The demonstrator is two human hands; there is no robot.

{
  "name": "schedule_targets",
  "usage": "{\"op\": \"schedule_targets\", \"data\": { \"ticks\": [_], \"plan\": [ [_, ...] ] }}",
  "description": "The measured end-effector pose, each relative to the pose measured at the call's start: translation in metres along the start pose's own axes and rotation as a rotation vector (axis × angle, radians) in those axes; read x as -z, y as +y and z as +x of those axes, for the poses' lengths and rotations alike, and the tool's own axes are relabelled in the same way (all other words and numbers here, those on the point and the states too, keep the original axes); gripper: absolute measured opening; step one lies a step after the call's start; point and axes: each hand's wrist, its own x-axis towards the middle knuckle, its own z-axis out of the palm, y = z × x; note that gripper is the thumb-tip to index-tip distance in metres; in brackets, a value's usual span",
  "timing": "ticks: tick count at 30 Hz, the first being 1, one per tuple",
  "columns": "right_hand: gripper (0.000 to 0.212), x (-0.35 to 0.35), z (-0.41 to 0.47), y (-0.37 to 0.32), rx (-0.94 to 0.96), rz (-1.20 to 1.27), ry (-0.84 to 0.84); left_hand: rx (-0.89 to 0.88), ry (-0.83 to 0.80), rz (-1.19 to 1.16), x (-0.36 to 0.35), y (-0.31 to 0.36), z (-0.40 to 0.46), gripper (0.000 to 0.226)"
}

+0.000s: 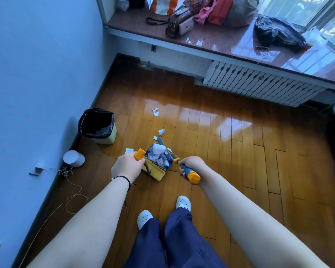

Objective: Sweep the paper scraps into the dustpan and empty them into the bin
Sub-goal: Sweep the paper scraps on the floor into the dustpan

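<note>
Wooden floor (211, 144): my left hand (127, 166) grips the dustpan (156, 164) handle, my right hand (190, 167) the broom (167, 151), angled away toward the scraps (161, 132).

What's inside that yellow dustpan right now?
The dustpan holds a heap of crumpled white paper scraps, with the broom head pressed against them. Whatever lies beneath the heap is covered.

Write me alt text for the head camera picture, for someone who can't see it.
Seen from above, a person's left hand holds a yellow dustpan full of paper scraps, while the right hand grips a broom handle. More scraps lie ahead on the wooden floor, and a black-lined bin stands by the wall to the left.
</note>
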Motion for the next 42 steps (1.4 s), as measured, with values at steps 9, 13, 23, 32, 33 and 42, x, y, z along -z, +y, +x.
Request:
{"op": "schedule_targets", "data": {
  "ticks": [9, 13, 23, 32, 33, 42],
  "plan": [
    [0.024, -0.032, -0.017, 0.011, -0.016, 0.144, -0.028, 0.052, 0.037, -0.035, 0.009, -0.029, -0.023, 0.036],
    [0.028, -0.042, -0.024, 0.014, -0.003, 0.139, -0.029, 0.086, 0.061, -0.059, 0.014, -0.04, -0.031, 0.038],
    [0.03, -0.076, -0.026, 0.023, 0.017, 0.046, -0.07, 0.176, 0.094, -0.105, 0.026, -0.078, -0.043, 0.03],
    [0.019, -0.11, -0.009, 0.018, -0.012, -0.034, -0.154, 0.243, 0.087, -0.027, 0.031, -0.109, -0.043, 0.034],
    [0.018, -0.113, -0.007, 0.016, -0.017, -0.043, -0.165, 0.251, 0.084, -0.024, 0.032, -0.113, -0.042, 0.036],
    [0.027, -0.146, 0.007, -0.008, -0.01, -0.132, -0.196, 0.301, 0.08, -0.054, 0.038, -0.13, -0.042, 0.029]
  ]
}}
